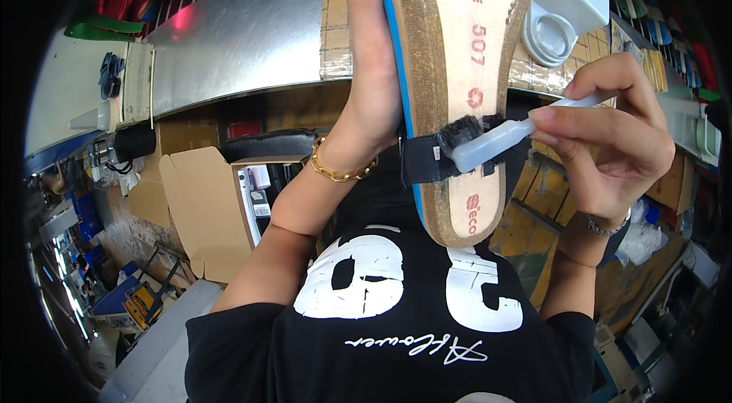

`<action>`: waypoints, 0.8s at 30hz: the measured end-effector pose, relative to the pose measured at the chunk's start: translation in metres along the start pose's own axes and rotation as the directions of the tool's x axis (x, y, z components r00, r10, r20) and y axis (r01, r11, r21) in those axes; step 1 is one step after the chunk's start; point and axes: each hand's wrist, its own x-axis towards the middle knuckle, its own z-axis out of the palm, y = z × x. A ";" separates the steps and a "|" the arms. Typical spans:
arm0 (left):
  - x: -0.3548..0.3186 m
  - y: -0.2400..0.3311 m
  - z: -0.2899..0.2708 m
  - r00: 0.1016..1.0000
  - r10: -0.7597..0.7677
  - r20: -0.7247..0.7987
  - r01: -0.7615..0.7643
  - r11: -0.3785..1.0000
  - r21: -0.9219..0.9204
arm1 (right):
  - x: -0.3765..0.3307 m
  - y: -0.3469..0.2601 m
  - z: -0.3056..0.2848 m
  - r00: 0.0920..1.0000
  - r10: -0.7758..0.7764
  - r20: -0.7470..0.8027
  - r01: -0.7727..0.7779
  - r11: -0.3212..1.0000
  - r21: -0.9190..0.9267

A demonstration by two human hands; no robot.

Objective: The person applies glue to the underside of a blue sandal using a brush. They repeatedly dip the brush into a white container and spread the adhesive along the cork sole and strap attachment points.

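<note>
Workshop seen from above, crowded and dim at the rim. Metal counter [244, 37] curving across the upper part, brown tape patches along its near edge and right end. White open-lidded container [564, 3] standing near the right end of the counter, lid flipped up. Cardboard box [202, 205] open below the near edge, left of the body, something white and printed inside it. Black cushion [267, 145] just under the counter's near edge. Black shirt [396, 327] with white lettering filling the lower middle.

Sandal [457, 83] held up in front of the counter, sole side facing the camera, cork edge and blue layer showing, toe end cut off by the top border. Left hand [374, 75] clamped around its left edge, fingers mostly hidden behind it, gold chain bracelet [339, 168] on the wrist. Right hand [610, 128] pinched shut on a white brush [503, 138], bristles touching the sole beside a black strap [427, 161]. Thin bracelet on the right wrist.

Shelves and racks at the far left, far right and top too bent and dark to make out. Floor clutter at lower left blurred, a yellow and blue object among it unclear.
</note>
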 end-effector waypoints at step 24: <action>0.005 0.016 0.016 0.955 0.158 -0.251 -0.037 0.902 0.430 | 0.010 0.019 0.016 0.994 0.107 0.011 -0.107 0.983 0.149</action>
